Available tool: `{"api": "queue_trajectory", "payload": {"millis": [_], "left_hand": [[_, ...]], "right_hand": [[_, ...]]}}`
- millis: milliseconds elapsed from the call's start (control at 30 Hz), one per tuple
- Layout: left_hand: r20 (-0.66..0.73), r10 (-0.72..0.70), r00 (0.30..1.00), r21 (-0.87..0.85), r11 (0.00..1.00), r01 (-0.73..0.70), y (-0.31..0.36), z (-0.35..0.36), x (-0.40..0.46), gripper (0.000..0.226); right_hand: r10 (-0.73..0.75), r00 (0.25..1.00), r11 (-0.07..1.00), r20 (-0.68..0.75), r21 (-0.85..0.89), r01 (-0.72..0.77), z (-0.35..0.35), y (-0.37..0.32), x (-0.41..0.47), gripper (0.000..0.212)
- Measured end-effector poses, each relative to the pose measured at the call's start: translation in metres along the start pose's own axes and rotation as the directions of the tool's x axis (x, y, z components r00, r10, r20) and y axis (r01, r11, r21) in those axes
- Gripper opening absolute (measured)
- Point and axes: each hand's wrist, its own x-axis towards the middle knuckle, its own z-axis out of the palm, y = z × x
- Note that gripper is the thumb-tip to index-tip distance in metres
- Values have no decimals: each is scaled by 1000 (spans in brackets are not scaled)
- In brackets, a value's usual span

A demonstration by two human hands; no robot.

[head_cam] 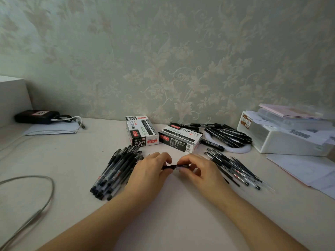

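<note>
**Bench surface: contents as found**

Pale bench point(163, 223) set against a papered wall.

- Far left: a black device point(36, 116) with a white cable point(72, 118), beside a sheet of paper point(52, 129).
- Near left: a grey cable point(42, 196) lying in a loop.
- Centre: a heap of capped pens point(116, 171), with two marker boxes point(142, 131) point(181, 139) beyond it.
- Right of centre: loose pen refills point(235, 169) fanned out. Farther back, black markers point(228, 134) are piled over a white ring point(241, 150).
- Far right: a white storage box point(282, 142), with papers point(308, 171) nearer.
</note>
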Motion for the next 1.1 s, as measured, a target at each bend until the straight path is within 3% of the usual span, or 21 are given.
{"api": "queue_trajectory", "payload": {"millis": [200,433,667,1100], "left_hand": [[-37,-10,999,17,1000,10,-1,-1,0,12],[-8,53,999,-31,998,-53,2,0,0,14],[12,82,997,-47,996,-82,2,-3,2,11],[18,90,996,6,996,-90,11,-7,0,13]], "right_hand": [[55,991,998,-126,27,-52,-6,3,2,10],[18,1000,1000,-21,12,-18,-1,4,0,13],[169,984,947,52,270,-177,-5,7,1,10],[173,982,935,73,302,-187,-6,4,2,13]]}}
